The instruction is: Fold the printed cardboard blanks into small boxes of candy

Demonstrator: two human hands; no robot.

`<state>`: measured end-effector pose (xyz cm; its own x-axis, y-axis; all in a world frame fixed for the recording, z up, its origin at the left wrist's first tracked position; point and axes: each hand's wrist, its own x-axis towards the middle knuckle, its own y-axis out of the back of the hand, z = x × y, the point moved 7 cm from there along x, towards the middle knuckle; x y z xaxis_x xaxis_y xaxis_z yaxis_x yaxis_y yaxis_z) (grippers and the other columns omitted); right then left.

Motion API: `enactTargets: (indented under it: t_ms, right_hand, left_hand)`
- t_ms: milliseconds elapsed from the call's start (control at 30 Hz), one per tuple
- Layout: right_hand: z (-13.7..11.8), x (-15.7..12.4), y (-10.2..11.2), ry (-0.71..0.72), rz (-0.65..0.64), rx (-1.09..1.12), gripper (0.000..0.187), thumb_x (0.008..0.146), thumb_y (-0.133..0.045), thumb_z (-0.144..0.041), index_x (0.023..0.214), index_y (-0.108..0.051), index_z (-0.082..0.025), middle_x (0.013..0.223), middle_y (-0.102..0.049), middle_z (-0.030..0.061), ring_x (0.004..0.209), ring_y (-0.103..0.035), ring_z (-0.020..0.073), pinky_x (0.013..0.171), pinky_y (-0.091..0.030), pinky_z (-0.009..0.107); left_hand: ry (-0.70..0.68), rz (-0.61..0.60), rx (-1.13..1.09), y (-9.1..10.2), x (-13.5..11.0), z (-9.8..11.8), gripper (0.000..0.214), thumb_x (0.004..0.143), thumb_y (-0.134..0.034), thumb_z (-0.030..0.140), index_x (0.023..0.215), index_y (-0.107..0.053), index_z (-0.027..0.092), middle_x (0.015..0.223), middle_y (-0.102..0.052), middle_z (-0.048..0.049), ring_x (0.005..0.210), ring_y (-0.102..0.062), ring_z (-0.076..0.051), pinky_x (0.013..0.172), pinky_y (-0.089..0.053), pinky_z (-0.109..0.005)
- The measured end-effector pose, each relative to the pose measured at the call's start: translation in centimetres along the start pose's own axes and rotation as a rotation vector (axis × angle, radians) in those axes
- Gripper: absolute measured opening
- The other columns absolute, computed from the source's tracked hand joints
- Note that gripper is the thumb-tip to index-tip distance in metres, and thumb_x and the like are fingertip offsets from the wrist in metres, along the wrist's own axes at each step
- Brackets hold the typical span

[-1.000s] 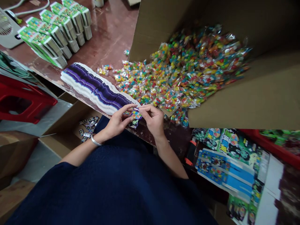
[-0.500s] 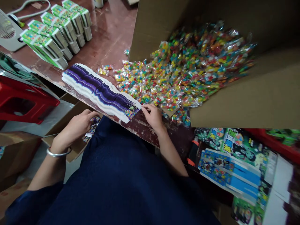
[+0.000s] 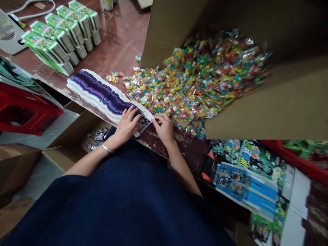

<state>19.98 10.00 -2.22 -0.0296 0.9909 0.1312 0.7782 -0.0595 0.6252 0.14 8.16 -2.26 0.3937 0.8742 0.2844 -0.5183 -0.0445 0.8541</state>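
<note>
Grey floor (image 3: pixel 42 176) shows around a red plastic stool (image 3: pixel 48 108) beside the reddish-brown table (image 3: pixel 120 37).

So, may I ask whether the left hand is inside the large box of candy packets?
No, the left hand rests on the row of purple-and-white cards, near the right hand.

Two hands (image 3: pixel 126 125) (image 3: pixel 164 129), one bracelet (image 3: pixel 106 149), one card row (image 3: pixel 99 92), one red stool (image 3: pixel 44 107)

One camera sits on the person's head, looking forward and down. It is quite near the bare left hand (image 3: pixel 126 126) and bare right hand (image 3: pixel 164 129), above the shiny dark red table (image 3: pixel 120 30).
</note>
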Motion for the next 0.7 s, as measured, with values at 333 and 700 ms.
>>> enactTargets:
  t_ms: [333, 700]
  right_hand:
    - [-2.3, -0.5, 2.8, -0.176, -0.064, 0.68, 0.032, 0.086, -0.08, -0.051, 0.086, -0.064, -0.023, 0.061, -0.069, -0.0046, 0.051, -0.064, 0.0119, 0.051, -0.056, 0.023]
    - [-7.2, -2.6, 4.9, 0.17, 0.05, 0.235, 0.031, 0.1, -0.067, -0.044, 0.127, -0.073, -0.03, 0.098, -0.07, 0.0034, 0.076, -0.066, 0.0155, 0.076, -0.061, 0.033]
  left_hand:
    - [0.253, -0.149, -0.865, 4.5, 1.3, 1.8, 0.02, 0.096, -0.072, 0.036, 0.091, -0.071, 0.017, 0.089, -0.076, -0.0047, 0.08, -0.07, -0.016, 0.079, -0.058, -0.031]
    - [0.495, -0.518, -1.765, 1.6, 0.8, 3.9, 0.05, 0.076, -0.093, 0.037, 0.117, -0.073, 0.017, 0.116, -0.079, -0.0133, 0.095, -0.077, -0.02, 0.092, -0.06, -0.034]
